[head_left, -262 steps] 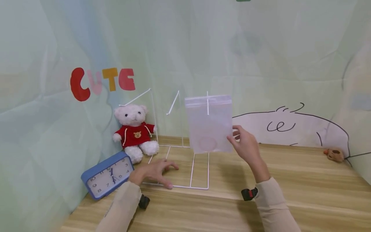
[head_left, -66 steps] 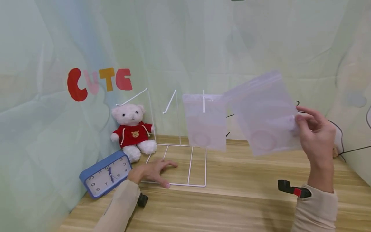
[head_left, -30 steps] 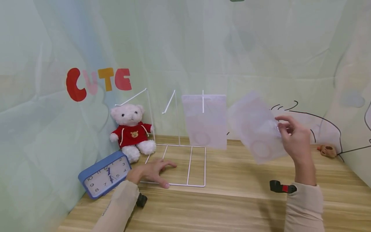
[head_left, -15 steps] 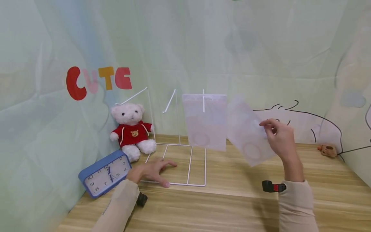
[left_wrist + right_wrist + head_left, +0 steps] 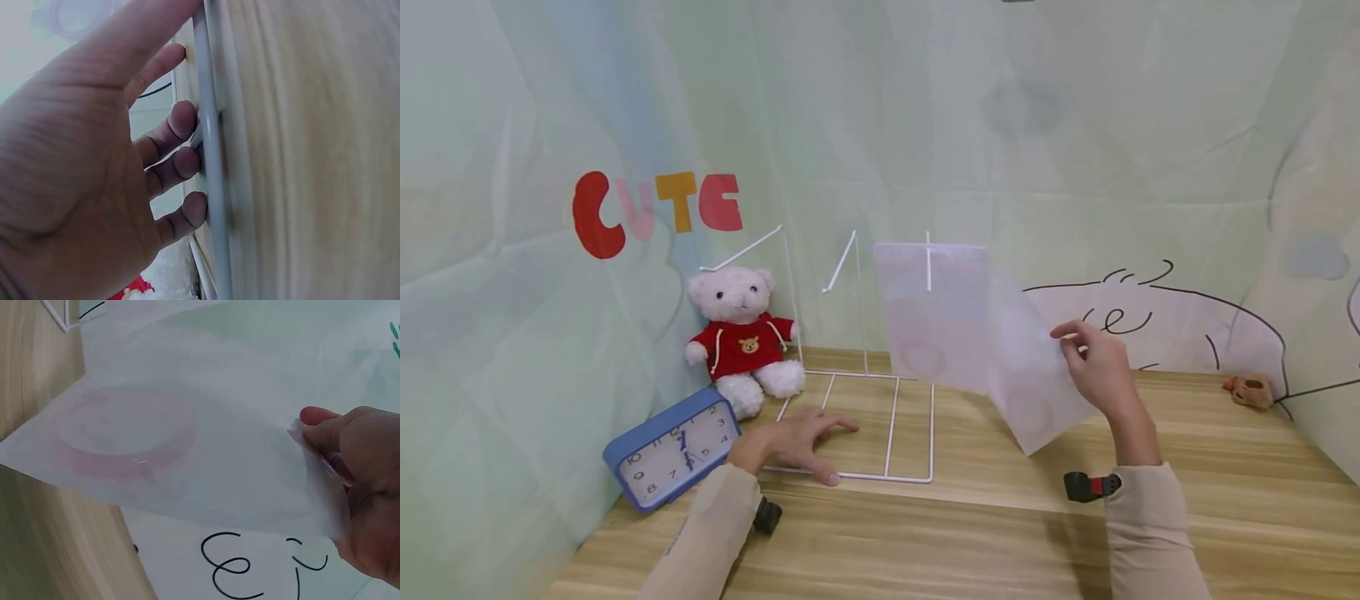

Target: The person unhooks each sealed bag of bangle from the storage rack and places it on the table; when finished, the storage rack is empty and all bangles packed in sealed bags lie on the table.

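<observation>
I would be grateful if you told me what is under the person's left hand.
Rods of the white wire rack run in beneath the left hand, over the wooden table. In the head view, the stretches directly under the hand are covered and cannot be seen.

Head view looks forward-down at both hands (image 5: 1101, 367); wrist views face each closely.

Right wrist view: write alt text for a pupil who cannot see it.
A person's right-hand grip pinches the edge of a translucent whitish plastic bag, with a pale pink ring showing on or through it. Behind are a wooden tabletop and a pale, black-lined backdrop.
</observation>
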Demonstrator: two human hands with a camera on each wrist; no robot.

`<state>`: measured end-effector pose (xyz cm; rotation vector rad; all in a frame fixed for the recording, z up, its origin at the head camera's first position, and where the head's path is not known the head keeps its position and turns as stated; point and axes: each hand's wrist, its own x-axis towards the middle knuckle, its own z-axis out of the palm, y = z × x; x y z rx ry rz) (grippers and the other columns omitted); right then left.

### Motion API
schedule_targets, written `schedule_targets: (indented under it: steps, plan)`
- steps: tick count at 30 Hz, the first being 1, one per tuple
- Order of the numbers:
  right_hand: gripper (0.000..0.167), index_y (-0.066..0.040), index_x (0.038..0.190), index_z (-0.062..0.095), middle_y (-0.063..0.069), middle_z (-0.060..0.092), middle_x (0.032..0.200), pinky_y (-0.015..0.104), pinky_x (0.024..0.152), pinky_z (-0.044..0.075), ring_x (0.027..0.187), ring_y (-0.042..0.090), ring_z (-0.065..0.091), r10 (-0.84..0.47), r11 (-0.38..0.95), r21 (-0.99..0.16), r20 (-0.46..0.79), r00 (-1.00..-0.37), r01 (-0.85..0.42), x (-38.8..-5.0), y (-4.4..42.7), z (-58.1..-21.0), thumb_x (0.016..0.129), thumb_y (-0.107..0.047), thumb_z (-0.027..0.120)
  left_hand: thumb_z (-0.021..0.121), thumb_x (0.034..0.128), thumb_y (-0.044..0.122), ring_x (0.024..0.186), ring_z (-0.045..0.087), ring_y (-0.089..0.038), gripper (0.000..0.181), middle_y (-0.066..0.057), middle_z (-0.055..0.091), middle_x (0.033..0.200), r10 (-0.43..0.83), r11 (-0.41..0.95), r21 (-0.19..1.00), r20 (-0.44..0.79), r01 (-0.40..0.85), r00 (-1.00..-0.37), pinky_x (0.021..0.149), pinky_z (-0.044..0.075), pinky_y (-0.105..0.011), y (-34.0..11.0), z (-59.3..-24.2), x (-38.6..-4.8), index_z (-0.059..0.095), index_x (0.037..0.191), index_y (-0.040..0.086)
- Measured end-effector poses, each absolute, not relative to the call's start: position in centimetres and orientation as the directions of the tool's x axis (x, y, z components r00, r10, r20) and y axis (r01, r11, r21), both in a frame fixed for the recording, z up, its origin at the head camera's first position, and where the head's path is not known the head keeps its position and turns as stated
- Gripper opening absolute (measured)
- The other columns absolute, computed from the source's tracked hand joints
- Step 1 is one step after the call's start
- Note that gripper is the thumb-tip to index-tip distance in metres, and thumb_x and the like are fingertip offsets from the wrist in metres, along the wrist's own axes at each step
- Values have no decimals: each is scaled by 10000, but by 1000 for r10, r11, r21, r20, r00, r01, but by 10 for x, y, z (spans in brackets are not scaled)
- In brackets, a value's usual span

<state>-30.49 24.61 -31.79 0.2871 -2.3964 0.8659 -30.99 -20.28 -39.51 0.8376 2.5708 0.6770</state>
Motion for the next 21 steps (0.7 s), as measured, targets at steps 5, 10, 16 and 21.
schedule_targets:
  steps: [5, 10, 16, 21]
  plan:
    - [186, -2, 1086, 669, 272, 646, 1036, 407, 685, 498, 815, 343, 596, 5, 763, -561, 502, -865, -322, -309, 254, -326, 1003, 6, 503, 856, 759, 425, 1064, 448, -216, 852, -80, 473, 1214, 609, 720, 543, -194, 433, -769, 891, 412, -454, -203, -394, -309, 469, 1475, 172]
    - [208, -5, 1096, 673, 273, 633, 1066, 424, 719, 512, 855, 361, 598, 20, 765, -585, 440, -898, -269, -312, 259, -330, 1020, -23, 481, 854, 761, 423, 1052, 446, -223, 846, -74, 476, 1178, 604, 725, 539, -199, 429, -772, 874, 413, -445, -202, -394, -309, 470, 1472, 172]
    - [190, -12, 1079, 681, 270, 638, 1035, 382, 668, 502, 819, 350, 601, 16, 760, -595, 422, -907, -263, -315, 258, -334, 1009, -18, 505, 856, 764, 411, 1042, 446, -221, 842, -72, 479, 1162, 603, 728, 533, -198, 432, -773, 866, 412, -440, -202, -393, -309, 470, 1474, 174]
    - [192, -8, 1078, 683, 260, 640, 1019, 352, 636, 496, 789, 328, 598, -7, 756, -600, 393, -920, -262, -317, 258, -338, 1009, -18, 504, 850, 769, 423, 1046, 438, -215, 835, -62, 474, 1165, 596, 736, 531, -213, 421, -774, 866, 409, -441, -201, -393, -308, 468, 1475, 193]
